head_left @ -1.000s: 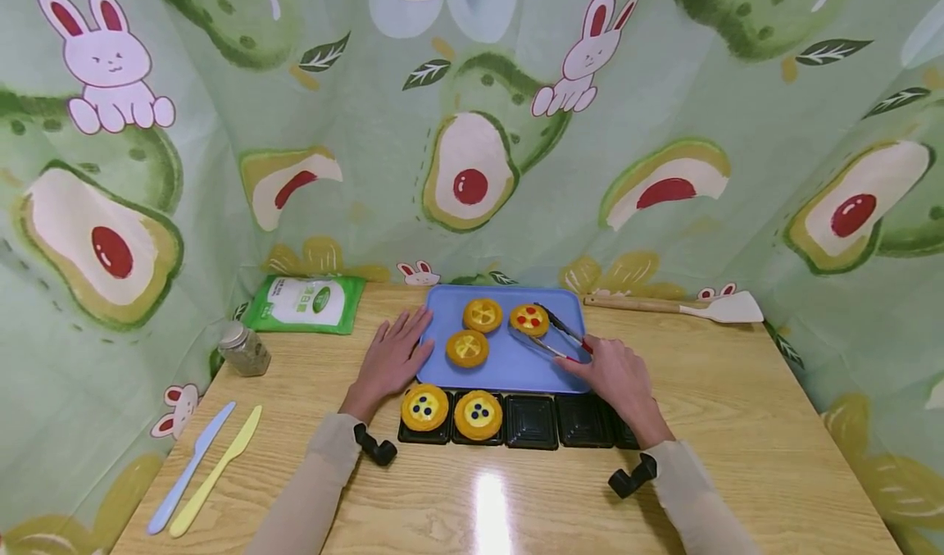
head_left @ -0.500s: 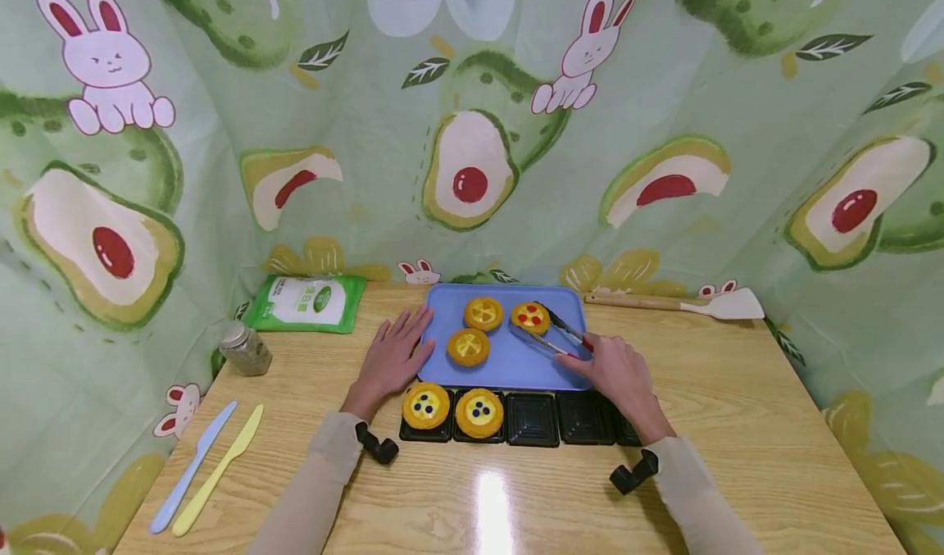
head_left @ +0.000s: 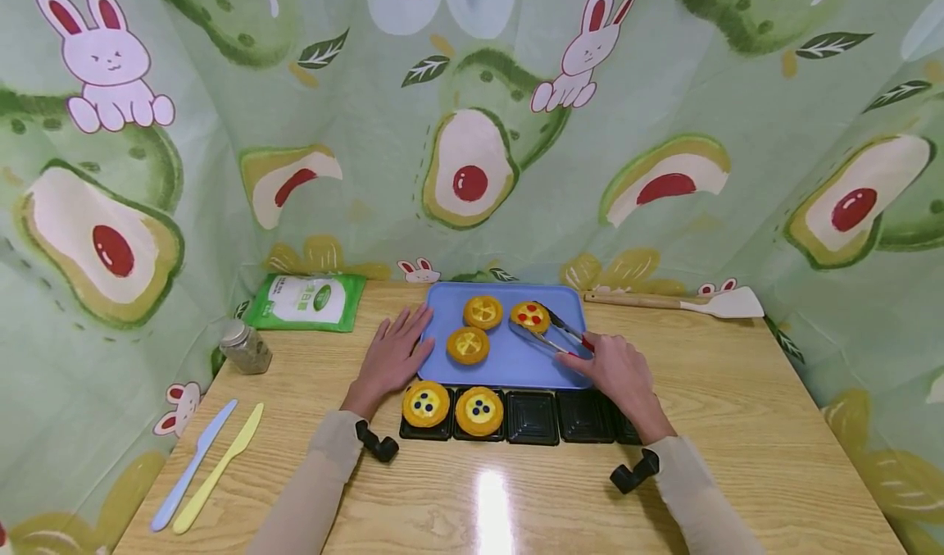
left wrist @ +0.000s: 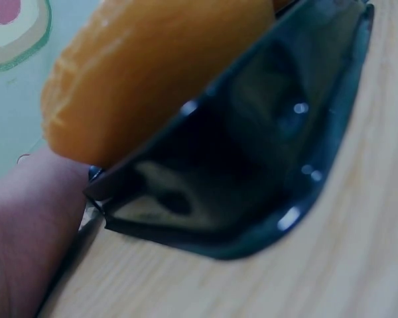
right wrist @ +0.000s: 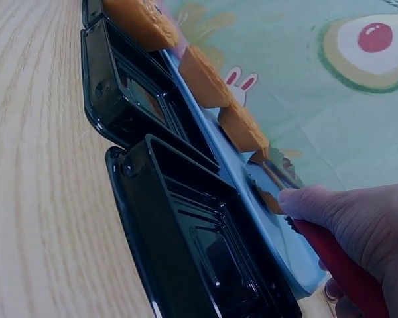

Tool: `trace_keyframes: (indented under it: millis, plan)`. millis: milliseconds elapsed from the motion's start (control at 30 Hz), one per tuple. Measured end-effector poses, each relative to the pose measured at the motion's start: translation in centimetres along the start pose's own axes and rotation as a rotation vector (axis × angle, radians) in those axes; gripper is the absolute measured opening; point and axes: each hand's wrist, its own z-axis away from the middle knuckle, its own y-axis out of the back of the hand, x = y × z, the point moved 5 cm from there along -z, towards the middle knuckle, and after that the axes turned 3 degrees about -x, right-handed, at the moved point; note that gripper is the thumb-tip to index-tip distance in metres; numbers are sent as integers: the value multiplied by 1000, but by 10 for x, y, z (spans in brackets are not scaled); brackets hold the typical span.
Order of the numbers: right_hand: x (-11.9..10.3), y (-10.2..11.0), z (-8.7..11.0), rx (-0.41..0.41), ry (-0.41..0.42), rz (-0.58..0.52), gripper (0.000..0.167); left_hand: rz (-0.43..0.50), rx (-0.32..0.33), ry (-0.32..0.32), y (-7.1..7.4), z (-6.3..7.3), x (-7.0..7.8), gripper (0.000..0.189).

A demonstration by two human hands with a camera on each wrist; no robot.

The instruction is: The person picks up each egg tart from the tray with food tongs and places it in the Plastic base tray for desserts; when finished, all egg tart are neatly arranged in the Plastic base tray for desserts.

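Two-handed pose: left hand [head_left: 398, 348] straight-fingered at tray [head_left: 516, 367] edge, right hand [head_left: 618, 372] gripping tongs [right wrist: 341, 267].

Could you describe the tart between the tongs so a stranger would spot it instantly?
Find the blue tray at the back of the wooden table. On its right half, one tart sits between the tips of the tongs in the right hand. Only it has red dots; the other two tarts there show none.
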Motion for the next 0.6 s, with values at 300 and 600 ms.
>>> trace_keyframes:
  millis: [300, 600]
  plan:
    - [3, 2, 4, 0, 12, 2, 52, 0, 3, -5, 1, -1, 1, 66]
    - [3, 9, 14, 15, 34, 9, 52, 7, 2, -9, 2, -1, 1, 65]
